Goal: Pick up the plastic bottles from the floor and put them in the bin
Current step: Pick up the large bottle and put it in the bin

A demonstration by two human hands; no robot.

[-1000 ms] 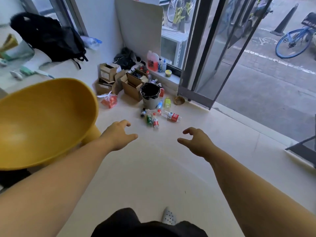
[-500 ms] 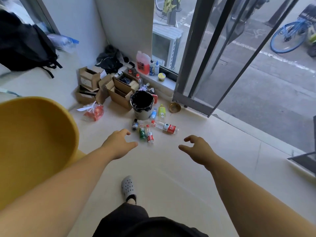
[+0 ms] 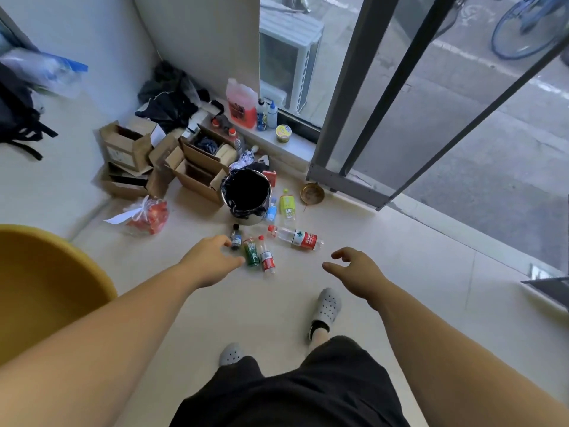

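Note:
Several plastic bottles lie on the pale floor in front of a small bin (image 3: 246, 215) lined with a black bag. A dark bottle (image 3: 236, 237), a green bottle (image 3: 252, 255) and a small red-label bottle (image 3: 266, 258) lie side by side. A larger clear bottle with a red label (image 3: 297, 238) lies to their right. A yellow-green bottle (image 3: 287, 205) and a blue-label bottle (image 3: 271, 211) rest beside the bin. My left hand (image 3: 212, 260) hovers just left of the dark and green bottles, fingers apart, holding nothing. My right hand (image 3: 354, 271) is open and empty to the right.
Open cardboard boxes (image 3: 197, 167) and a red plastic bag (image 3: 147, 215) crowd the corner behind and left of the bin. A yellow chair (image 3: 46, 285) is at my left. A brass dish (image 3: 312, 194) sits by the open glass door frame (image 3: 341, 180). My feet in grey clogs (image 3: 326, 306) stand below.
I have stepped closer to the bottles and the bin. Both hands have stayed outstretched and empty, the left now nearly at the dark and green bottles. The yellow chair has slid further left.

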